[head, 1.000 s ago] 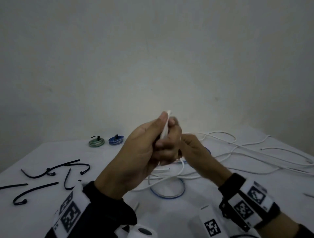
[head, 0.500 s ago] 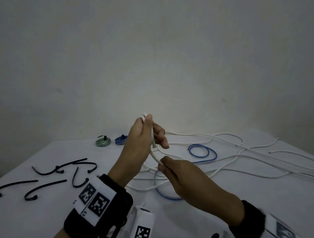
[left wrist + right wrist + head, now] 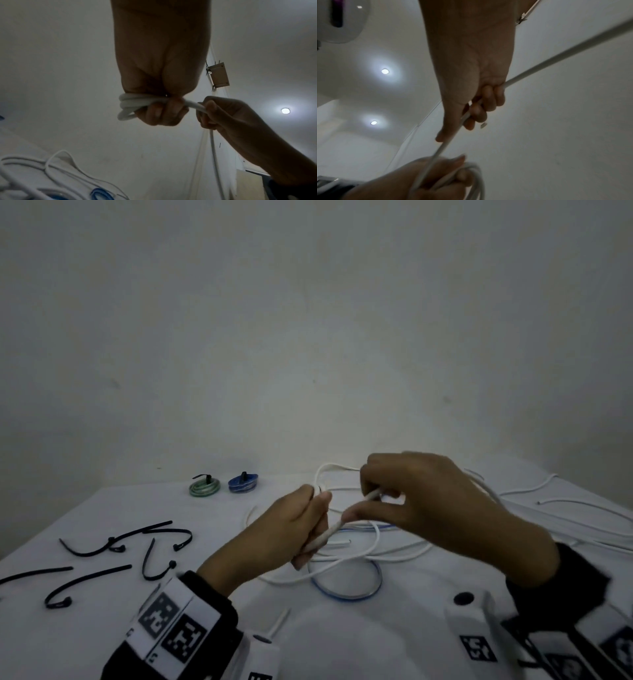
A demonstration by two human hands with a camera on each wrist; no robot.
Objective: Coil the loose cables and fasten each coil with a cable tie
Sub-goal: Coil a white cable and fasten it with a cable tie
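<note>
Far to the left of the left hand [image 3: 274,537], loose black cable ties [image 3: 126,542] lay scattered on the white table [image 3: 85,628]. Beyond that hand, near the wall, sat a tied green coil [image 3: 204,487] and, just beside it, a tied blue coil [image 3: 243,484].

The left hand was raised above the table with its fingers [image 3: 163,113] curled round several turns of the white cable [image 3: 130,106], gripping the small bundle in the fist.

Just right of it, the right hand [image 3: 431,508] pinched the same white cable between thumb and curled fingers [image 3: 488,100]; a short stretch of cable bridged the two hands.

Below both hands, a loose blue cable [image 3: 346,595] lay in a loop on the table, crossed by white strands. To the right of the right hand, more loose white cable [image 3: 565,503] trailed across the table.
</note>
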